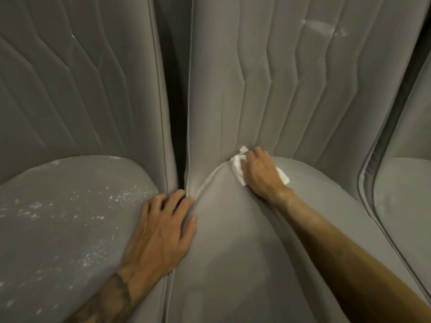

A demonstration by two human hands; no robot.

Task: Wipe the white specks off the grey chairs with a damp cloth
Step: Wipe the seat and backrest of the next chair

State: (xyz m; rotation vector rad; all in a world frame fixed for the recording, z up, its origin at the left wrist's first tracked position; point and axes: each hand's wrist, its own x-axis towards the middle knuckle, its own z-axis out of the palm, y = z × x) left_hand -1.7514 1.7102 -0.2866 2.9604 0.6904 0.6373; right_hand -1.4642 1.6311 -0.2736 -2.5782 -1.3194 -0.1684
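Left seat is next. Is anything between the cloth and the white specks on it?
Only the left hand, resting where the left seat meets the middle seat, lies between the cloth in the right hand and the specks.

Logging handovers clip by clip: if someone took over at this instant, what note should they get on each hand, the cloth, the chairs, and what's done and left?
Hands: the left hand lies open on the seam between the left chair and the middle chair. The right hand grips the cloth, pressing it into the crease where the middle seat meets its backrest.
Done: the middle seat looks speck-free.
Left: white specks across the left seat, and white smears high on the middle backrest.
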